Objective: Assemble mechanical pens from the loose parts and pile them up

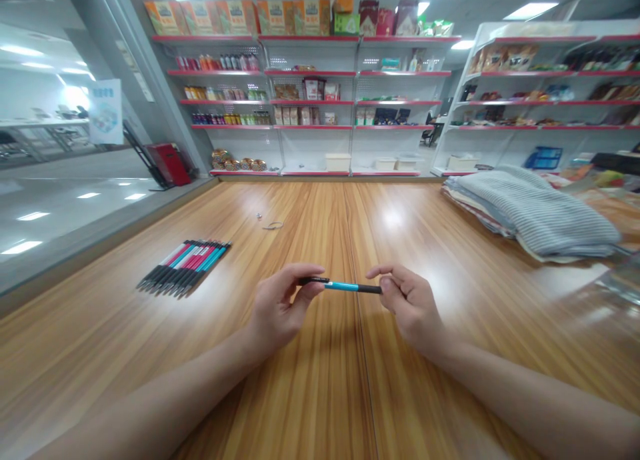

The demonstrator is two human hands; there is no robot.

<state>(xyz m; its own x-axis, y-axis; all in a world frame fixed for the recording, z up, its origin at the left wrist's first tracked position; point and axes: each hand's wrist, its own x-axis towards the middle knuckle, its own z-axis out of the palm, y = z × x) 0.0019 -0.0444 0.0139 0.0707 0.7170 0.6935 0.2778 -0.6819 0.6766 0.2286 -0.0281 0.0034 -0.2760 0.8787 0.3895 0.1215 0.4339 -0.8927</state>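
A blue and black pen (pixel 342 286) is held level above the wooden table (pixel 320 393), between my two hands. My left hand (pixel 285 303) pinches its black clip end between thumb and fingers. At the other end, the thumb and fingers of my right hand (pixel 410 307) close on the black grip, and the tip is hidden there. To the left, a row of pens (pixel 185 267) lies side by side on the table, with blue, red and whitish barrels and black grips.
A thin ring-shaped item (pixel 273 226) and a tiny shiny piece (pixel 259 216) lie toward the table's far side. Folded striped cloths (pixel 540 210) are piled at the right, near a clear object (pixel 625 277). Stocked shelves (pixel 310 73) stand behind the table.
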